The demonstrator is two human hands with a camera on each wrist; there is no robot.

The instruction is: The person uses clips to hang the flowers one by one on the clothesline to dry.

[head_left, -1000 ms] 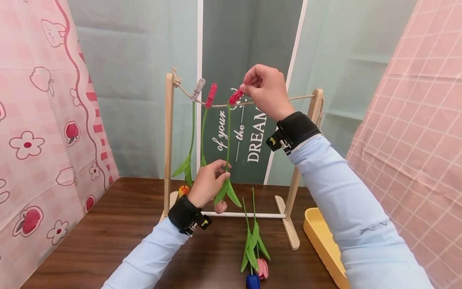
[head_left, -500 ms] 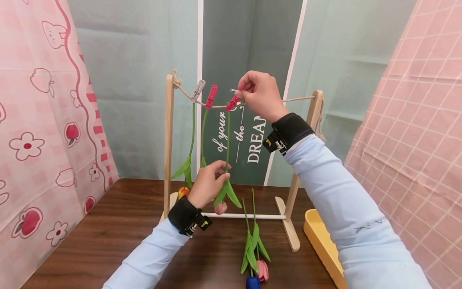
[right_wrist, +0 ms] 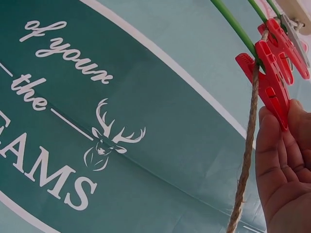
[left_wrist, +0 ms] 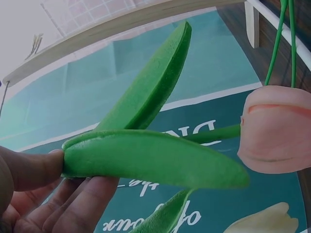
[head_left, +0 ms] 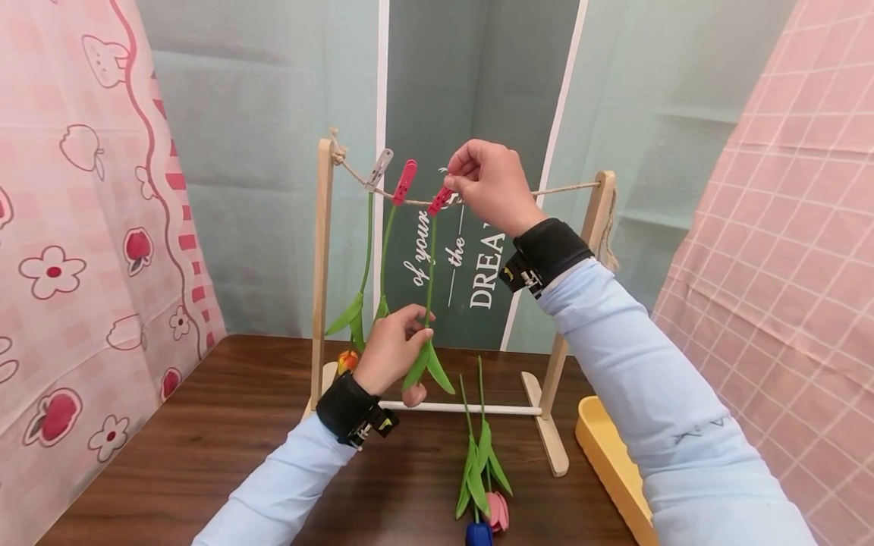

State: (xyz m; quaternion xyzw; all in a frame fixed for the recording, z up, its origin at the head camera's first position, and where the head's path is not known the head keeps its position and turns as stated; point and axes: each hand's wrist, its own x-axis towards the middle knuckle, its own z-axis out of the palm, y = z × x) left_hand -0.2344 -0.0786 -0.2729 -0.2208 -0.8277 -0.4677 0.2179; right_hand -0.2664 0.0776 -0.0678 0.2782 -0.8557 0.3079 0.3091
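Observation:
My right hand [head_left: 493, 182] pinches the handle end of a red clothespin [right_wrist: 269, 80], whose tip sits on the twine [right_wrist: 247, 160] at the top end of a green stem. That stem belongs to an artificial tulip [left_wrist: 274, 131] with a pale pink head, hanging upside down. Lower on it, my left hand [head_left: 396, 345] pinches the stem by the leaves [left_wrist: 155, 158] between thumb and fingers. To the left, a second red clothespin [head_left: 406, 182] and a grey clothespin [head_left: 378, 170] each hold a hanging stem. An orange-yellow tulip head [head_left: 347, 362] hangs under the grey one.
The twine spans a wooden frame with a left post [head_left: 322, 273], a right post [head_left: 597, 220] and a white crossbar [head_left: 478, 409]. A blue tulip [head_left: 479, 533] and a pink tulip [head_left: 498, 511] lie on the brown table [head_left: 171, 455]. A yellow tray [head_left: 611, 462] stands at the right.
My right hand has come down and slightly left with the red clothespin, which now sits lower on the twine at the stem end. The left hand has stayed almost still on the stem.

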